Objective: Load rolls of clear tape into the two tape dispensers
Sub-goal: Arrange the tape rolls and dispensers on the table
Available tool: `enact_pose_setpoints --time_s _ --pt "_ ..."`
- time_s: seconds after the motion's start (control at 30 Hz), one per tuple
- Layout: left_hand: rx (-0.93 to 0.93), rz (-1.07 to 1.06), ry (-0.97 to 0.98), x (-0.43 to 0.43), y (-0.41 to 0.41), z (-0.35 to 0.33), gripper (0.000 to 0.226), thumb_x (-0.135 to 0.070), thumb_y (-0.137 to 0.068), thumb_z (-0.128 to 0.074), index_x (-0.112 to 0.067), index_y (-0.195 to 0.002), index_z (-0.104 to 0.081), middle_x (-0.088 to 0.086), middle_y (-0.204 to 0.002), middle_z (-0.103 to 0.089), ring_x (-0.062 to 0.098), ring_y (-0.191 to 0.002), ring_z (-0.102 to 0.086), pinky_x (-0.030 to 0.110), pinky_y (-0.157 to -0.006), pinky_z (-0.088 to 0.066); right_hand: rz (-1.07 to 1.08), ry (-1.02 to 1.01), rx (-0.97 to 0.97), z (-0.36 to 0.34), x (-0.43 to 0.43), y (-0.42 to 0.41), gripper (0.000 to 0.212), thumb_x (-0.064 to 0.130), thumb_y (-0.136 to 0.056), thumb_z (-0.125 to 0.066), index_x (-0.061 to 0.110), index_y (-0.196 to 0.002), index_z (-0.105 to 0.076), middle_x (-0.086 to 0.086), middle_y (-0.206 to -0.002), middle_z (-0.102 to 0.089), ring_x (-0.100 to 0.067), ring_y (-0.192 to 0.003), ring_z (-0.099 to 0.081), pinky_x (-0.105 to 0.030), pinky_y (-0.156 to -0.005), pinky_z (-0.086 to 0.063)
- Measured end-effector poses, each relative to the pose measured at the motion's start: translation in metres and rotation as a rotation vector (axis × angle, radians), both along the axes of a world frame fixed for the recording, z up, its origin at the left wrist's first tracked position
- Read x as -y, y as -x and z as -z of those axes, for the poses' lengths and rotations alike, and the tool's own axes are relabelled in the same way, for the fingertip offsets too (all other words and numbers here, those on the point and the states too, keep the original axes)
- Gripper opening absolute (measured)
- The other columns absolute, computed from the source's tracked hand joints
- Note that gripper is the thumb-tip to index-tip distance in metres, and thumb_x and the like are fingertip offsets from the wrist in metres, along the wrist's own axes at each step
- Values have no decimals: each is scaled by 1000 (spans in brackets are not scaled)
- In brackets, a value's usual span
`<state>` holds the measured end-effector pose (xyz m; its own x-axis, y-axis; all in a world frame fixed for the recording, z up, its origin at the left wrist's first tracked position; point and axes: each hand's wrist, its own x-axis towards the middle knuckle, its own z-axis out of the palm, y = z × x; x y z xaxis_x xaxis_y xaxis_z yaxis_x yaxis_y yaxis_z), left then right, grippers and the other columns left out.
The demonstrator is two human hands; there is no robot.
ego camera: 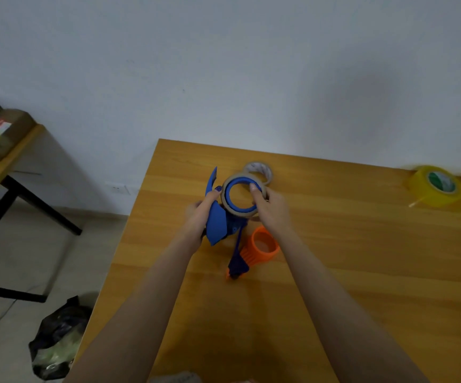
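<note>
Standing over the wooden table [334,258], the person grips the blue dispenser [215,225] in the left hand [199,214], hub facing up, while the right hand [272,212] pinches the tape roll [241,214] ringing that hub, with the orange dispenser [262,247] lying just nearside of it.

No text is readable, even on the yellow roll [433,186].

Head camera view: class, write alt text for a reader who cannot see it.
A person's left hand grips a blue tape dispenser while the right hand holds a roll of tape fitted onto it, above a wooden table. An orange dispenser lies on the table beside it, another roll behind, and two yellow rolls at the far right.
</note>
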<state>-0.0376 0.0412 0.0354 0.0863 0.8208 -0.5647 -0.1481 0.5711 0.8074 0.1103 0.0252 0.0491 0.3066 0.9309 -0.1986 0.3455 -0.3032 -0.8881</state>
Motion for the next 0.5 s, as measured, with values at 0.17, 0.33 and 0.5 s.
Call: enact_pose_setpoints --time_s 0.17,0.33,0.5 --pt "-26 31 -18 2 0 0 38 -45 -85 -61 -10 -100 -58 5 -86 -63 20 -76 -62 30 -65 -49 -11 15 120 -7 1 -4 48 41 -98 -42 17 -57 -36 1 -57 -37 -18 -60 -42 -32 -56 -44" --pt "-94 38 -29 7 0 -1 38 -48 -84 -60 -12 -96 -57 3 -86 -62 19 -77 -62 32 -67 -49 -8 24 280 3 -2 -6 51 47 -98 -37 24 -52 -35 -9 -77 -44 -22 -72 -41 -34 -67 -31" --pt "-143 1 -27 11 -1 -6 47 -48 -86 -58 -8 -110 -51 4 -93 -60 16 -81 -61 26 -60 -48 61 58 301 -1 -2 3 56 42 -101 -31 15 -54 -42 -11 -69 -52 -23 -57 -49 -35 -51 -38"
